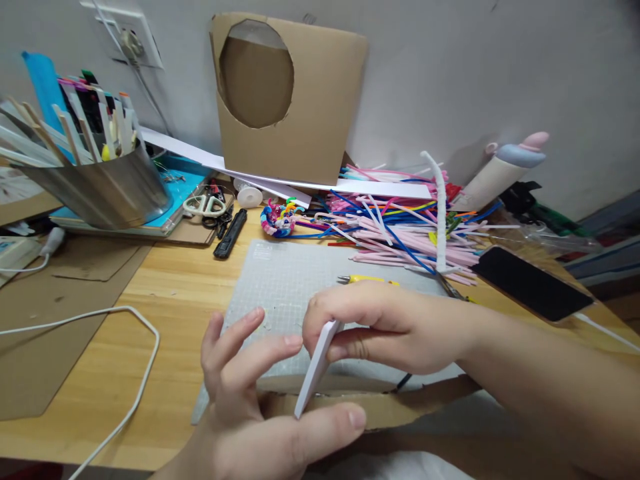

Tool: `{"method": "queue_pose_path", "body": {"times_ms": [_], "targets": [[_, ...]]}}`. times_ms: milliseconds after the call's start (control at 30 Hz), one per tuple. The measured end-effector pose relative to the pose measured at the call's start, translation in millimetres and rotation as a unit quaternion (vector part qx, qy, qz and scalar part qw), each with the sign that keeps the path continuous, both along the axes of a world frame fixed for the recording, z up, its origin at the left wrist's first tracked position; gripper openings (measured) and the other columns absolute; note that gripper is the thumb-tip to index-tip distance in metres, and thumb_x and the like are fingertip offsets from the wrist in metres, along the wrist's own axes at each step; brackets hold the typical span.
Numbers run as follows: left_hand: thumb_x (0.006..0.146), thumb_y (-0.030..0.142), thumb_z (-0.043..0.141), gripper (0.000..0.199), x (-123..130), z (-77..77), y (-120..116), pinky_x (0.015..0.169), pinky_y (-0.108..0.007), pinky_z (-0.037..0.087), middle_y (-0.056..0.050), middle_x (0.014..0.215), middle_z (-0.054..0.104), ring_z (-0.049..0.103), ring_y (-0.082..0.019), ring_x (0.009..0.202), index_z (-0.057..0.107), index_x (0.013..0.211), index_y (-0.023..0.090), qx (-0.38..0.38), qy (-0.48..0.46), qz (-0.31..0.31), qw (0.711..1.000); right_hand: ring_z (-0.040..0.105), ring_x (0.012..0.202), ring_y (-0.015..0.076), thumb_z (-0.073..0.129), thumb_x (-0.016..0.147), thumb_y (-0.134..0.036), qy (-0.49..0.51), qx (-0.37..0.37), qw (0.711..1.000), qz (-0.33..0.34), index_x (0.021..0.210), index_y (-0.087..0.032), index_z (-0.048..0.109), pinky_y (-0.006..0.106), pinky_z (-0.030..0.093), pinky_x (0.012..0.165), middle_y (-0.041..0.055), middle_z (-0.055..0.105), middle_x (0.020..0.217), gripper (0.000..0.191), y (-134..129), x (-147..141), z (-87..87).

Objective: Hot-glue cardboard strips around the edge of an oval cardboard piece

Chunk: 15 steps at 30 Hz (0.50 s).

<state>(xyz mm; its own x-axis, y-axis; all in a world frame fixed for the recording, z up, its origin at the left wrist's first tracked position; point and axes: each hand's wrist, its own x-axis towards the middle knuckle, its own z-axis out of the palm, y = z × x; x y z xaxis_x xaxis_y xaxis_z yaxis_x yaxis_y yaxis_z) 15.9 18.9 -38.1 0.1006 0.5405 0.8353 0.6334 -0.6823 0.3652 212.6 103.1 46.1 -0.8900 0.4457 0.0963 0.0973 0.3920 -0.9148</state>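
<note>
My right hand (385,327) pinches a narrow white strip (315,373), perhaps foam board, between thumb and bent fingers. The strip tilts, its lower end close to the base of my left thumb. My left hand (265,420) has its fingers spread, with thumb and forefinger apart on either side of the strip. Under both hands lies a brown cardboard piece (390,408) with a curved edge, at the front of the grey cutting mat (280,287). My left thumb reaches over this cardboard; whether it presses on it I cannot tell. Yellow-handled pliers (363,279) lie behind my right hand.
Cardboard with a round hole (320,107) leans on the wall. Pipe cleaners (400,233) heap before it. A phone (533,283) lies right, a glue gun-like white bottle (495,177) behind. Left stand a metal pen holder (110,190), scissors (205,205), a black cutter (231,233) and a white cable (150,360).
</note>
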Motion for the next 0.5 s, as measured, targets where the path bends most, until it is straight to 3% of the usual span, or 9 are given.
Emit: {"method": "queue_pose_path", "body": {"times_ms": [233, 400, 500], "targets": [[0.078, 0.042, 0.084, 0.034, 3, 1.2, 1, 0.126, -0.051, 0.031, 0.005, 0.100, 0.061, 0.053, -0.022, 0.133, 0.069, 0.102, 0.061, 0.017, -0.012, 0.016, 1.000, 0.064, 0.094, 0.0154, 0.054, 0.099, -0.008, -0.006, 0.003, 1.000, 0.026, 0.096, -0.018, 0.062, 0.025, 0.053, 0.088, 0.0055, 0.067, 0.097, 0.014, 4, 4, 4.9], [0.079, 0.030, 0.083, 0.033, -11, 14.0, -8, 0.130, -0.053, 0.023, 0.004, 0.111, 0.058, 0.046, -0.022, 0.140, 0.072, 0.096, 0.056, -0.073, 0.061, -0.036, 0.995, 0.062, 0.093, 0.0150, 0.055, 0.099, -0.008, -0.001, 0.006, 0.999, 0.049, 0.095, -0.018, 0.062, 0.024, 0.052, 0.087, 0.0053, 0.065, 0.095, 0.013, 7, 8, 3.0], [0.081, 0.028, 0.081, 0.030, -14, 15.1, -10, 0.130, -0.054, 0.024, 0.004, 0.111, 0.058, 0.045, -0.023, 0.141, 0.073, 0.093, 0.054, -0.078, 0.078, -0.047, 0.993, 0.061, 0.092, 0.0145, 0.055, 0.099, -0.007, 0.019, -0.004, 0.998, 0.058, 0.095, -0.017, 0.061, 0.024, 0.051, 0.087, 0.0054, 0.064, 0.095, 0.012, 9, 10, -1.2]]}}
